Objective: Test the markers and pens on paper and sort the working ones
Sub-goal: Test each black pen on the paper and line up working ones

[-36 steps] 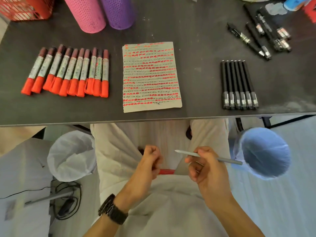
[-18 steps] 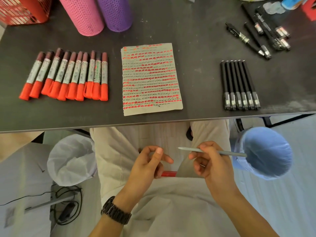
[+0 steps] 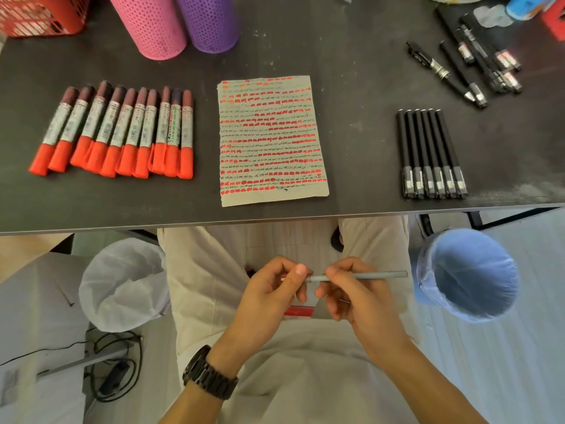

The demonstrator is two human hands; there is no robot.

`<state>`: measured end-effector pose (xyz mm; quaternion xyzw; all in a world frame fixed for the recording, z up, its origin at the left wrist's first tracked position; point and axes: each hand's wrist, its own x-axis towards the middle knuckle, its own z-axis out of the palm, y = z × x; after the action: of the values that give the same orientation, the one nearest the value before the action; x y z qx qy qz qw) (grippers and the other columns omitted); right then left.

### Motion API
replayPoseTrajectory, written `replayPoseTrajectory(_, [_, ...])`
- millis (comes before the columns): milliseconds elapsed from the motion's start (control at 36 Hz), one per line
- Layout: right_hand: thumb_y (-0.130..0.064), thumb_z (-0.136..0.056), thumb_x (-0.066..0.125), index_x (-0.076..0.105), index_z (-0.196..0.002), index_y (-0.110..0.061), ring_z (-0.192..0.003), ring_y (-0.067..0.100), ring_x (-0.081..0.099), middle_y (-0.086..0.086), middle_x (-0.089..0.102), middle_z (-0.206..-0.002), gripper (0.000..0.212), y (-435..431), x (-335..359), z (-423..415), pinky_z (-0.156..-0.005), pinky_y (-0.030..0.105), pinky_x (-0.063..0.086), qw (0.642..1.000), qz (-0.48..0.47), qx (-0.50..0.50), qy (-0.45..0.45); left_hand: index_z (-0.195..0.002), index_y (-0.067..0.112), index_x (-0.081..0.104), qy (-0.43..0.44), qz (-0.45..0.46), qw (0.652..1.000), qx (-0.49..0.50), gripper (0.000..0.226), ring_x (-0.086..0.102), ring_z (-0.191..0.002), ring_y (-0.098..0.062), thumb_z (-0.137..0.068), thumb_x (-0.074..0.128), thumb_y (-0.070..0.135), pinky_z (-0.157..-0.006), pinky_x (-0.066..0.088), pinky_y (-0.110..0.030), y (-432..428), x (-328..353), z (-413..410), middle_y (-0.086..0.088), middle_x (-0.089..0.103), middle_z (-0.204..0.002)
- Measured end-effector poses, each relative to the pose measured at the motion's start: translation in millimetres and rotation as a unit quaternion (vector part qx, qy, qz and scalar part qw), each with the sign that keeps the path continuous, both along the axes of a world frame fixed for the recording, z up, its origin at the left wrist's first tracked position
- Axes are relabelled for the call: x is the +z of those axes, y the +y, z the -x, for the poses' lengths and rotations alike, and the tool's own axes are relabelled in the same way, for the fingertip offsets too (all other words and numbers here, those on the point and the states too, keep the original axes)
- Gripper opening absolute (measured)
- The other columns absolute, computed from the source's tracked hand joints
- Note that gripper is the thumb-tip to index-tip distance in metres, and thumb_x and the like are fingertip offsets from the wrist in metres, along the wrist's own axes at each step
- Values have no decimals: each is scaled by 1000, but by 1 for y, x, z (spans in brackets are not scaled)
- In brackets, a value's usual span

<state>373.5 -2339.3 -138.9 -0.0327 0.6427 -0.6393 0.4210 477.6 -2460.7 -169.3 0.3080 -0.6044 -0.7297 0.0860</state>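
Pinching a grey pen level above the lap, the right hand has thumb and curled fingers round its barrel. The left hand, a dark watch on its wrist, meets the pen's other end with thumb and forefinger closed on it; whether a cap sits there I cannot tell. A small red piece lies on the lap just below both hands. The pen's back end points toward a blue-lined bin at the right; a white-lined bin stands at the left.

On the dark surface beyond, a sheet of paper covered in red and black test marks lies in the middle. Left of it is a row of orange-capped markers, right of it a tidy row of black pens, with looser black pens farther back. Pink and purple perforated holders and a red basket stand at the far edge.
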Motion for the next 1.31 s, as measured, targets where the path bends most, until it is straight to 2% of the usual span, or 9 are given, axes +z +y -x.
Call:
replayPoseTrajectory(167, [-37,-78,74,73,-75,-21,-51,13,56,12,71,-73,16,0,0,3,-47,21,45,1000,23,-18,-4,-83,32,63,20,74,997,12,22,51,-56,0,-98,59,47,-55,39,-11,3,1,8,9,62,-65])
replayPoseTrajectory(444, [-29,-75,75,75,-67,-19,-49,10,55,7,66,-65,12,5,0,24,-45,20,45,988,63,-64,-128,-95,43,65,-3,176,982,-60,15,70,-80,-4,-87,63,55,-71,49,-12,2,16,27,16,72,-81])
replayPoseTrajectory(556, [-33,-76,75,74,-66,-21,-49,8,54,4,65,-64,16,12,-3,28,-45,18,44,989,54,-58,-127,-93,46,63,-11,260,960,-103,9,69,-80,6,-85,65,47,-67,46,-6,0,20,27,28,72,-84])
replayPoseTrajectory(667, [-34,-84,72,74,-73,-19,-53,9,56,6,68,-71,19,17,-7,24,-48,19,45,990,71,-48,-116,-94,44,65,-26,256,960,-109,16,71,-81,1,-84,61,56,-70,49,-11,-3,25,31,24,72,-82])
replayPoseTrajectory(861, [-43,-79,72,78,-87,-13,-52,13,55,9,68,-72,32,22,-8,35,-48,22,43,980,93,-83,-155,-94,44,66,-35,311,940,-135,24,68,-80,-5,-81,55,61,-66,50,-18,-11,43,41,26,71,-86])
replayPoseTrajectory(1000, [-42,-69,89,69,-85,-11,-50,12,47,6,58,-67,41,40,-2,62,-46,21,39,972,156,-92,-149,-100,49,62,-4,380,909,-173,17,65,-88,2,-87,58,59,-68,43,-6,-19,81,67,31,69,-93])
replayPoseTrajectory(1111, [-45,-58,95,75,-80,-12,-49,11,46,4,59,-65,45,61,11,87,-48,21,41,974,183,-96,-89,-97,45,63,35,409,885,-222,8,64,-75,-8,-90,64,48,-62,45,-11,-23,113,110,24,69,-86])
replayPoseTrajectory(1222, [-43,-83,74,79,-101,-29,-58,13,57,4,75,-82,23,86,28,103,-58,22,50,991,68,-60,103,-95,41,58,54,426,869,-246,12,58,-58,-6,-90,69,42,-55,40,-9,-21,132,160,14,66,-72])
replayPoseTrajectory(1306, [-44,-84,62,75,-103,-45,-62,6,63,-2,77,-90,22,100,31,105,-64,18,53,975,-5,-66,210,-105,45,51,62,426,852,-299,23,61,-65,-6,-90,68,39,-60,42,-11,-7,139,198,21,67,-83])
